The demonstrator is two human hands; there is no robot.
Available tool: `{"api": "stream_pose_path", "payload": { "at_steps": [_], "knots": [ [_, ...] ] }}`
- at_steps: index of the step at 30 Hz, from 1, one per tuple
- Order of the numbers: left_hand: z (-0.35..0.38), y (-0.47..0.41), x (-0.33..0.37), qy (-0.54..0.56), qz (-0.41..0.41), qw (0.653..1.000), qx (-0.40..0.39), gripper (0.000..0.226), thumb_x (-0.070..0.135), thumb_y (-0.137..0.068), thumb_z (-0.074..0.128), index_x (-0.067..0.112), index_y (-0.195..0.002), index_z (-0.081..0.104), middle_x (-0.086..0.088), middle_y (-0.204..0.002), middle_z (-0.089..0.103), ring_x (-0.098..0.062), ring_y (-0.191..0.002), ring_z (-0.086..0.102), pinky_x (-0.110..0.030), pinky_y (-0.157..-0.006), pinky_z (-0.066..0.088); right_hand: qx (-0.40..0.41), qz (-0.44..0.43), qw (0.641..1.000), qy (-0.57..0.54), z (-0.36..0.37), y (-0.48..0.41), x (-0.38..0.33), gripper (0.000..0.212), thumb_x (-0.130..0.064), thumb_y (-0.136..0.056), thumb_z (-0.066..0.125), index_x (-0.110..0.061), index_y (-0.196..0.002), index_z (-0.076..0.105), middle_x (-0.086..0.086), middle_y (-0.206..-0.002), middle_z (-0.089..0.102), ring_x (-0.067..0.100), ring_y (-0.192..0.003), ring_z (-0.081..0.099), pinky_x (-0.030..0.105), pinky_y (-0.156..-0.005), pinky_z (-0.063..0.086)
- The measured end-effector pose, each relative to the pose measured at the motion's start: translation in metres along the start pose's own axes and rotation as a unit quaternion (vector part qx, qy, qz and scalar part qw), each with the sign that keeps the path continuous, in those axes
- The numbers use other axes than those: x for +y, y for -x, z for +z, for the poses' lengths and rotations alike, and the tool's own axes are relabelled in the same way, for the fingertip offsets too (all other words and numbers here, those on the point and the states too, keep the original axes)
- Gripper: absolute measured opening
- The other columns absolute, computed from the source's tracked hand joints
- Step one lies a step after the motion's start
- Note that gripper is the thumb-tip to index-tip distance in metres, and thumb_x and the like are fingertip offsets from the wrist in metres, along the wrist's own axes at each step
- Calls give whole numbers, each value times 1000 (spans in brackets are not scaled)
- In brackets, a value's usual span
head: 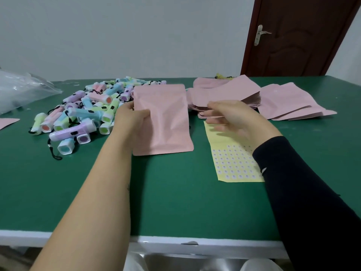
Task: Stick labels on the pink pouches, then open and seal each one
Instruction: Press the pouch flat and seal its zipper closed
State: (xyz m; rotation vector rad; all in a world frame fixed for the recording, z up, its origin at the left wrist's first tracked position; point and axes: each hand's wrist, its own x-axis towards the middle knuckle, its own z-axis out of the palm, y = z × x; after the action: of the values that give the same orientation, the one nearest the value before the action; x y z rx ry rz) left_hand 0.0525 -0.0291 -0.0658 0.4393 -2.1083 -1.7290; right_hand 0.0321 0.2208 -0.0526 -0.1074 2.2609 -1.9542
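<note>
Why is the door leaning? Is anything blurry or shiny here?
In the head view, the wide-angle lens tilts the brown wooden door; light is soft and even, shadows faint; the right hand, gripping the stack of pink pouches, looks motion-smeared; the flat pink pouch in the left hand is sharper; the labels on the yellow sheet are too soft to read; the clear plastic bag shows mild glare.

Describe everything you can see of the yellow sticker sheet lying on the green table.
The sticker sheet is a pale yellow paper strip lying flat on the green table, right of the pink pouch held by the left hand. Its near part carries tidy rows of small white labels; the far part looks bare. The right hand, pinching the stack of pouches, hangs over its far end, and the dark sleeve covers its near right edge.
</note>
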Motion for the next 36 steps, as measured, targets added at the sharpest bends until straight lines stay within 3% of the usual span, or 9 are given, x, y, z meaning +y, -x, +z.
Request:
{"api": "stream_pose_path", "payload": {
  "at_steps": [4,7,12,15,18,20,25,29,36],
  "knots": [
    [6,1,-4,-165,82,982,40,40,18,-86,68,13,-125,63,5,-97,63,-24,-98,63,-28,-70,44,43,-61,996,52,-20,9,8,16,-17,-92,64,-20,-107,67,-3,-98,73,5,-80,69,21,-69,57],
    [11,0,-6,-228,71,969,58,57,18,-89,64,11,-143,47,-7,-134,60,-28,-124,54,-33,-93,42,64,-96,986,116,-27,13,14,14,-14,-88,69,-23,-99,69,-5,-90,73,-3,-72,67,11,-64,52],
    [26,18,8,-262,221,935,87,35,11,-93,56,15,-127,64,-5,-132,62,-23,-123,53,-31,-97,43,69,-108,976,179,-39,17,23,15,-10,-87,69,-25,-88,72,-4,-85,73,-4,-67,67,6,-53,45],
    [55,48,21,-231,315,917,-80,27,20,-94,60,19,-120,68,8,-121,67,-7,-109,57,-14,-87,35,63,-111,966,226,-45,21,26,19,-11,-87,68,-29,-86,72,-9,-81,74,-3,-70,68,8,-58,47],
    [81,66,17,-361,318,826,-294,50,46,-89,66,19,-131,62,3,-134,61,-14,-127,50,-28,-105,37,58,-119,952,275,-46,23,28,19,-12,-86,69,-31,-85,71,-10,-82,74,-1,-74,68,13,-67,46],
    [86,69,11,-437,288,776,-354,69,56,-85,65,18,-140,53,-2,-142,54,-20,-132,45,-35,-109,36,53,-124,950,283,-44,24,29,18,-11,-86,68,-29,-86,71,-7,-86,74,4,-81,68,16,-74,49],
    [86,65,4,-411,258,790,-375,66,57,-83,66,28,-141,51,6,-146,50,-13,-131,45,-27,-107,35,58,-138,940,307,-40,23,33,15,-15,-88,65,-27,-92,73,-16,-85,67,3,-85,61,13,-72,42],
    [90,62,0,-438,263,802,-310,61,59,-86,61,25,-137,55,2,-134,59,-19,-120,53,-41,-101,45,46,-139,934,326,-42,22,35,10,-26,-89,65,-27,-93,74,-19,-91,67,-1,-88,59,19,-76,41],
    [88,56,-7,-387,264,854,-227,39,44,-90,66,21,-122,65,1,-112,67,-20,-102,59,-35,-87,48,-8,-142,929,341,-40,22,33,15,-26,-79,77,-33,-90,69,-19,-95,66,1,-90,59,13,-75,42]
  ]
}}
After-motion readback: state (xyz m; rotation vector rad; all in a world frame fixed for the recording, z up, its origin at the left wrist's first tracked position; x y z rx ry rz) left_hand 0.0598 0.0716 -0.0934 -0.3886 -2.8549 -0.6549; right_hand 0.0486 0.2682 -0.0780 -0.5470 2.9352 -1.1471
